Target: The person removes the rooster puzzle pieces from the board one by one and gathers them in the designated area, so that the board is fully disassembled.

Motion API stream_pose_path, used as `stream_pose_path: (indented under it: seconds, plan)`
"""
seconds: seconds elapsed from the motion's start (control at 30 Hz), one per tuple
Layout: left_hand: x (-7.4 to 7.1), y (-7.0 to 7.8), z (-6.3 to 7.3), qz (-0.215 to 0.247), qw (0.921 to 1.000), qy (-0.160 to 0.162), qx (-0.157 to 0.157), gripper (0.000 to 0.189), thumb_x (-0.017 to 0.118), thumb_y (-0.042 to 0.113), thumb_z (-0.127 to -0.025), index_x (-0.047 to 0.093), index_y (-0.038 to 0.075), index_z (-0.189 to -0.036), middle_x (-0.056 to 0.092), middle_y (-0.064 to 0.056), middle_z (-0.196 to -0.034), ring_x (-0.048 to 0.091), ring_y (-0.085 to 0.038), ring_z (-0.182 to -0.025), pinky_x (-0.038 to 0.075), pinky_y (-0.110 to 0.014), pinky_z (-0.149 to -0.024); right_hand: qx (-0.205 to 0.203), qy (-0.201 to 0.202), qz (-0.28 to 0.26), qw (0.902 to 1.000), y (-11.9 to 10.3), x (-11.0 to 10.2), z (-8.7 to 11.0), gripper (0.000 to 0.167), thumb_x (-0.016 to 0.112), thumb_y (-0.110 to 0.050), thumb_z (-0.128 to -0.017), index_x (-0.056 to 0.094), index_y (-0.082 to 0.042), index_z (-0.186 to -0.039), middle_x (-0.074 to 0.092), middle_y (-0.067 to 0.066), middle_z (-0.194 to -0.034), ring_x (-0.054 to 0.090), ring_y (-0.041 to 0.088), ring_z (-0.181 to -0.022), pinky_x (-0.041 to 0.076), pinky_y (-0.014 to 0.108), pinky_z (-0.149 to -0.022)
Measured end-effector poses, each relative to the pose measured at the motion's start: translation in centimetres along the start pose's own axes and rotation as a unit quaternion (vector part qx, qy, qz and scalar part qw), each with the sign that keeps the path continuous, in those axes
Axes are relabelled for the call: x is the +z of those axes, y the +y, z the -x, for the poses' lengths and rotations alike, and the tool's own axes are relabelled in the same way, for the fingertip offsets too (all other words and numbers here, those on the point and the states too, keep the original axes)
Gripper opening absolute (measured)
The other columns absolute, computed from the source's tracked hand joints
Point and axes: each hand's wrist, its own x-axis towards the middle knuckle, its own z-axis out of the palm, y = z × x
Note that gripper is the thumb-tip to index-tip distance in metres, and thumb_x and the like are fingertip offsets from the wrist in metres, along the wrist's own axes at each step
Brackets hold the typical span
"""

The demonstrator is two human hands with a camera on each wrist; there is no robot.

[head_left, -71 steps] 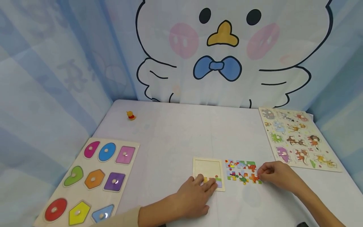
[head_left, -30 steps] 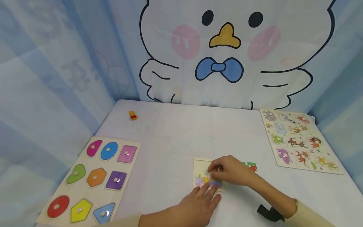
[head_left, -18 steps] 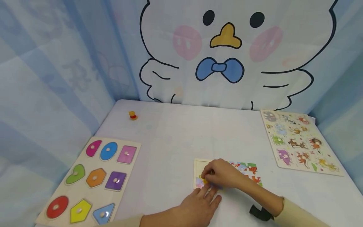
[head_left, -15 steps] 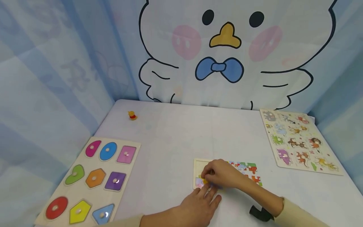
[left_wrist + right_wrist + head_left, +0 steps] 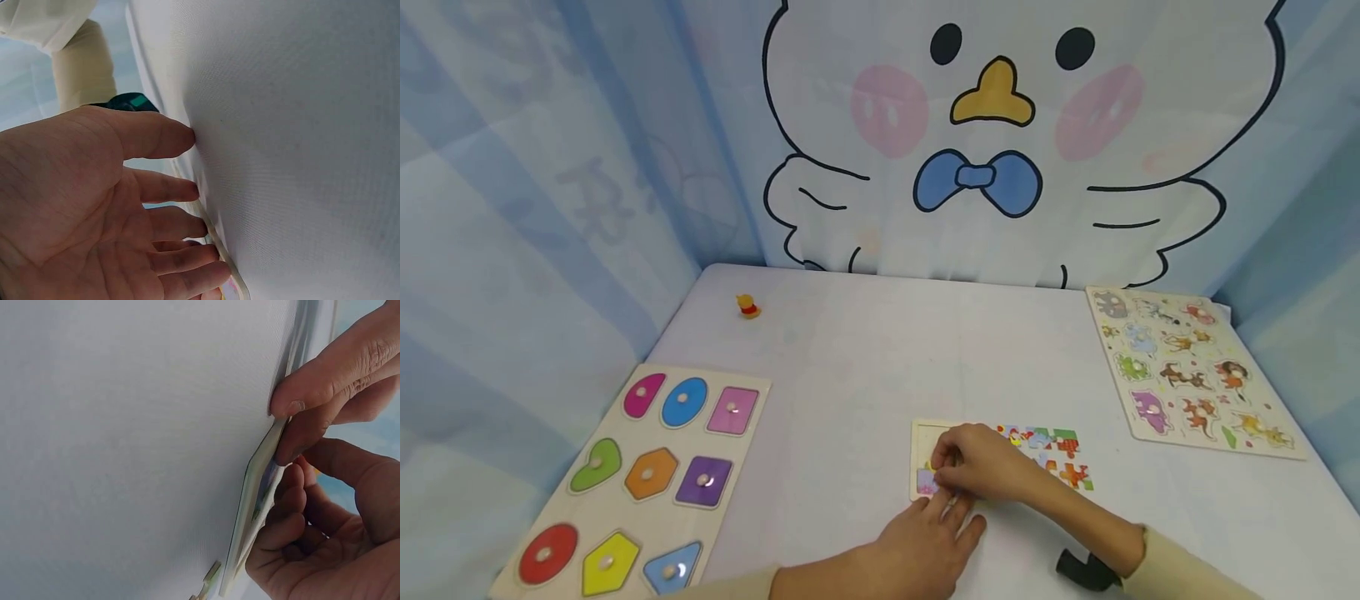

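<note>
A small wooden jigsaw tray (image 5: 922, 433) lies on the white table, with purple and yellow pieces along its near side. My left hand (image 5: 921, 546) rests at the tray's near edge, its fingers spread and fairly straight; in the left wrist view those fingertips touch the tray's rim (image 5: 232, 269). Over the tray, my right hand (image 5: 988, 462) has its thumb and fingers pinched together, low at the pieces; the jigsaw piece there is mostly hidden by the fingers. Loose jigsaw pieces (image 5: 1066, 442) lie just right of the tray, partly behind the right forearm.
A shape puzzle board (image 5: 647, 433) with knobs lies at the left. An animal puzzle board (image 5: 1195, 375) is at the right. A small yellow-and-red figure (image 5: 748, 306) stands at the back left. A dark strap (image 5: 1086, 571) shows by the right wrist.
My right hand has moved left from the loose pieces to over the tray. The left hand has drawn back slightly from the tray to its near edge. In the last half second, both barely move.
</note>
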Motion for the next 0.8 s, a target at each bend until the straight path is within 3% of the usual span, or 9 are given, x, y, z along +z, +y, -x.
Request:
stream_pose_path:
  seconds: [0.3, 0.53, 0.6, 0.8]
  plan:
    - [-0.1, 0.1, -0.1, -0.003, 0.9999, -0.010, -0.005, 0.059, 0.063, 0.044, -0.090, 0.049, 0.016, -0.140, 0.048, -0.005, -0.140, 0.043, -0.024, -0.127, 0.045, -0.027, -0.088, 0.018, 0.018, 0.006, 0.9996, -0.6, 0.4, 0.4, 0.009, 0.072, -0.008, -0.082, 0.065, -0.013, -0.082, 0.056, -0.011, -0.069, 0.050, 0.006, -0.061, 0.043, 0.027, -0.059]
    - [0.4, 0.1, 0.1, -0.043, 0.9978, 0.050, -0.003, 0.056, 0.064, 0.045, -0.086, 0.054, 0.018, -0.134, 0.054, -0.003, -0.128, 0.046, -0.023, -0.116, 0.044, -0.026, -0.080, 0.037, 0.033, 0.018, 0.9986, -1.1, 0.7, 0.5, 0.009, 0.070, -0.009, -0.084, 0.063, -0.015, -0.084, 0.056, -0.009, -0.076, 0.051, 0.010, -0.070, 0.044, 0.030, -0.065]
    - [0.5, 0.1, 0.1, -0.043, 0.9976, 0.055, -0.002, 0.056, 0.064, 0.045, -0.086, 0.054, 0.018, -0.134, 0.055, -0.002, -0.126, 0.046, -0.022, -0.114, 0.043, -0.026, -0.079, 0.036, 0.037, 0.021, 0.9984, -1.1, 0.8, 0.6, 0.010, 0.070, -0.009, -0.084, 0.063, -0.016, -0.084, 0.056, -0.009, -0.077, 0.051, 0.011, -0.071, 0.044, 0.030, -0.066]
    - [0.3, 0.1, 0.0, -0.022, 0.9997, 0.010, 0.002, 0.059, 0.063, 0.046, -0.088, 0.051, 0.019, -0.139, 0.051, -0.004, -0.136, 0.042, -0.022, -0.121, 0.043, -0.026, -0.084, 0.023, 0.042, 0.012, 0.9988, -1.1, 0.8, 0.5, 0.008, 0.067, -0.007, -0.084, 0.063, -0.014, -0.084, 0.057, -0.011, -0.073, 0.051, 0.008, -0.064, 0.044, 0.028, -0.060]
